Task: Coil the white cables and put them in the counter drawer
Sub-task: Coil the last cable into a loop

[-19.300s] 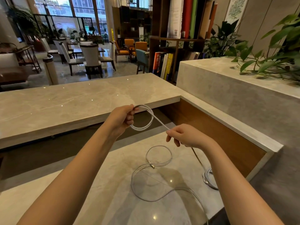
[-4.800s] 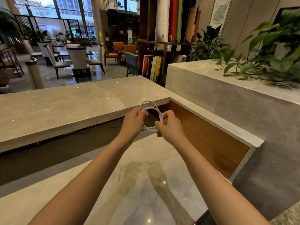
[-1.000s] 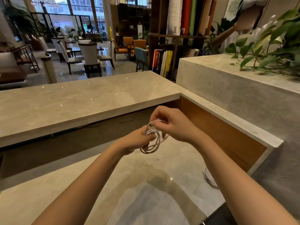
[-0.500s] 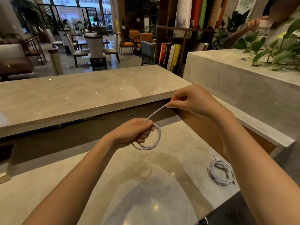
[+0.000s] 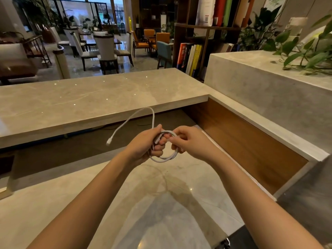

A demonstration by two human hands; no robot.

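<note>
The step in hand looked like the finish of one coil: the cable (image 5: 164, 157) was already wound into a small loop, with only a free tail arching up and left, its plug (image 5: 108, 142) hanging in the air over the gap below the upper counter (image 5: 89, 99). The next move probably called for wrapping that tail round the loop, or tucking it through, before any trip to the drawer (no drawer showed in this view).

Both forearms reached forward from the bottom edge and met above the lower counter (image 5: 161, 212), well clear of its surface. The left hand (image 5: 145, 144) was closed round the near side of the loop, fingers curled through it. The right hand (image 5: 188, 142) pinched the far side narrowly between thumb and fingertips; whether it also held a second plug there was hard to tell.
</note>
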